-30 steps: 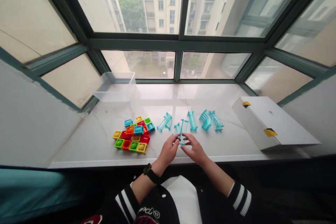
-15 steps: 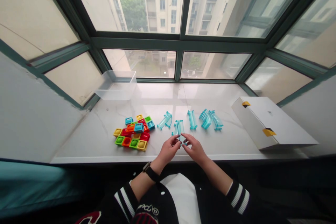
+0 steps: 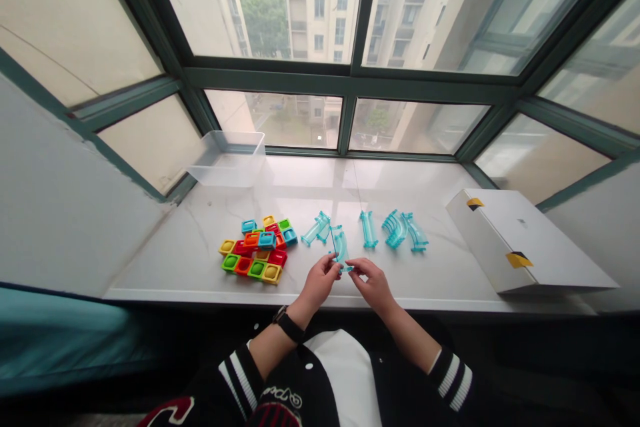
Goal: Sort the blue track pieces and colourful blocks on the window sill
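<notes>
A translucent blue curved track piece (image 3: 341, 244) stands between my hands near the front of the sill. My left hand (image 3: 320, 280) pinches its lower left side. The fingertips of my right hand (image 3: 373, 285) are closed at its lower right end. To the left, close by, lie translucent blue track pieces (image 3: 316, 229), overlapping each other. A straight blue track piece (image 3: 369, 229) lies to the right, and past it are curved blue track pieces (image 3: 396, 229). My fingers partly hide the lower end of the held piece.
Coloured blocks (image 3: 257, 270) in red, yellow, green and blue form a heap on the left of the white sill (image 3: 430, 280). A clear plastic bin (image 3: 227, 170) stands at the back left. A white box (image 3: 530, 233) with yellow-black tabs sits at the right.
The held track piece has turned, so that its curved side shows more. My right fingers have shifted to its lower end. The whole view has moved slightly.
</notes>
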`<state>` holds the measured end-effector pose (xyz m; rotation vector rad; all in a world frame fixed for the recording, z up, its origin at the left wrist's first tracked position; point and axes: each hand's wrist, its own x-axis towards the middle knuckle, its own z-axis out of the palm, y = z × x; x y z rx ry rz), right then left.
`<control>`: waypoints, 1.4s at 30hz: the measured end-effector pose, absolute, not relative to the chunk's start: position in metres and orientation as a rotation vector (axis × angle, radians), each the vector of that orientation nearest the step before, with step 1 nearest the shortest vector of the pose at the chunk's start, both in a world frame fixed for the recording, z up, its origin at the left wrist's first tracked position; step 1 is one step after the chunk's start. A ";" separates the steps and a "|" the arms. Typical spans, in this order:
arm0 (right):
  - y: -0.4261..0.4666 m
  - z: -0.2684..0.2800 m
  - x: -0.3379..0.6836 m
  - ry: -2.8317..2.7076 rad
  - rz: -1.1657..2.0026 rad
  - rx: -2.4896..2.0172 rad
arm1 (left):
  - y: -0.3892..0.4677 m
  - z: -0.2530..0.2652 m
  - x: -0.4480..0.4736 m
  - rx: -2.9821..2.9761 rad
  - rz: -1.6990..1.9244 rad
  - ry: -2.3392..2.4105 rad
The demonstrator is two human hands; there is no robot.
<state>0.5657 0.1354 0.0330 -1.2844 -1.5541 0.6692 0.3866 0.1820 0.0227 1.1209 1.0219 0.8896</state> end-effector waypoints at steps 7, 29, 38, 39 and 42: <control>0.141 0.028 0.575 -1.467 0.558 -1.407 | 0.195 0.031 0.404 1.280 0.898 1.027; 0.170 0.039 0.643 -1.363 0.213 -1.582 | 0.248 0.068 0.484 1.876 0.859 0.960; 0.181 0.037 0.645 -1.413 0.197 -1.604 | 0.228 0.044 0.489 1.647 1.022 0.974; 0.182 0.036 0.645 -1.415 0.192 -1.610 | 0.227 0.041 0.489 1.646 1.030 0.970; 0.186 0.033 0.647 -1.423 0.177 -1.631 | 0.225 0.035 0.491 1.658 1.026 0.959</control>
